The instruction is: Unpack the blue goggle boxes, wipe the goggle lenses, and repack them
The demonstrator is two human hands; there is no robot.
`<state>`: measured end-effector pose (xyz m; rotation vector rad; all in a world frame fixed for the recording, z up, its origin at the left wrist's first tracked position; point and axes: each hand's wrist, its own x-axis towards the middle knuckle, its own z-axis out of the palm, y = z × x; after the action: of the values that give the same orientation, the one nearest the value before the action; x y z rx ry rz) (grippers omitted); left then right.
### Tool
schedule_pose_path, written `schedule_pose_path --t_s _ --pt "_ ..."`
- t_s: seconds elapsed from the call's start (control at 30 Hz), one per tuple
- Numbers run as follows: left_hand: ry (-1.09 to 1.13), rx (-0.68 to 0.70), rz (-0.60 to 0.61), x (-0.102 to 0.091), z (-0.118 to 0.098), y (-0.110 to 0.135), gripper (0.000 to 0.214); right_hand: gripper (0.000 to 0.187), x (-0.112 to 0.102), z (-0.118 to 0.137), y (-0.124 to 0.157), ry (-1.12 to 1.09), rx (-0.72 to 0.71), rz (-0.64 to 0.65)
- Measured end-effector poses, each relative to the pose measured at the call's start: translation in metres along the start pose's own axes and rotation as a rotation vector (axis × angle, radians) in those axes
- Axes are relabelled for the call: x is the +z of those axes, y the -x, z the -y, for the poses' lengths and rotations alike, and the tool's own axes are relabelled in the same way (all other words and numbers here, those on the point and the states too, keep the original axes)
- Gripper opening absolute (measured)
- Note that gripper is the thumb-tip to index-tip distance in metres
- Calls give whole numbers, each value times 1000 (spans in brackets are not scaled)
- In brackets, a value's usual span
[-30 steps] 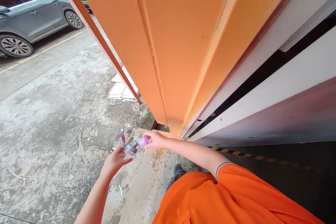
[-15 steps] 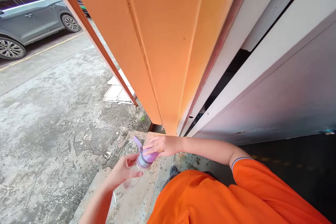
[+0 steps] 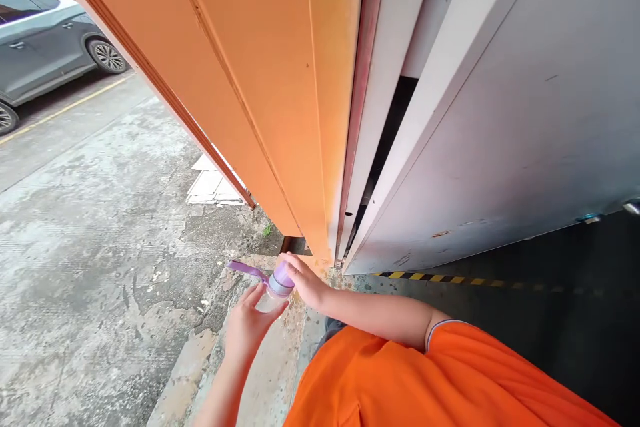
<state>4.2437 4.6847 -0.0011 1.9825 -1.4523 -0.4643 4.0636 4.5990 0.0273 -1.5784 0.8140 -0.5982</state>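
A clear water bottle [image 3: 271, 303] with a lilac lid [image 3: 283, 274] is held out in front of my body, above the concrete step. My left hand [image 3: 246, 325] is closed around its see-through body, thumb on the near side. Over the top of the lid, my right hand [image 3: 306, 284] is closed with its fingers wrapped on the far side. A lilac carry strap [image 3: 245, 269] sticks out from the lid toward the left. Part of the lid is hidden under my right fingers.
An orange door panel [image 3: 270, 80] and a grey door [image 3: 500, 120] stand right ahead, with a dark gap between them. White flat boards [image 3: 215, 188] lie on the concrete ground [image 3: 110, 247]. A grey car [image 3: 55, 47] is parked at left. Yellow-black tape [image 3: 435, 277] marks the dark floor.
My view has turned to the right. The bottle looks tipped more toward me, and its strap has swung from upright to pointing left. Both hands keep hold of it.
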Motion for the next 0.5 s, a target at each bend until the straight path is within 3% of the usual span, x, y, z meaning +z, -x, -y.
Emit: schedule_pose_path --t_s 0.13,0.27,0.37,0.43,0.5 --pt "16 -31 -44 0 5 6 58 66 -39 11 25 -73 -28 293" --pt "104 61 87 -4 6 6 59 70 -73 21 19 345 -300 340" --pt "140 161 198 -5 2 8 49 55 -70 19 6 536 -424 524" --pt "138 206 219 -3 -2 12 46 36 -59 14 2 627 -399 475" --pt "123 222 206 2 -8 16 45 27 -49 11 5 695 -321 335"
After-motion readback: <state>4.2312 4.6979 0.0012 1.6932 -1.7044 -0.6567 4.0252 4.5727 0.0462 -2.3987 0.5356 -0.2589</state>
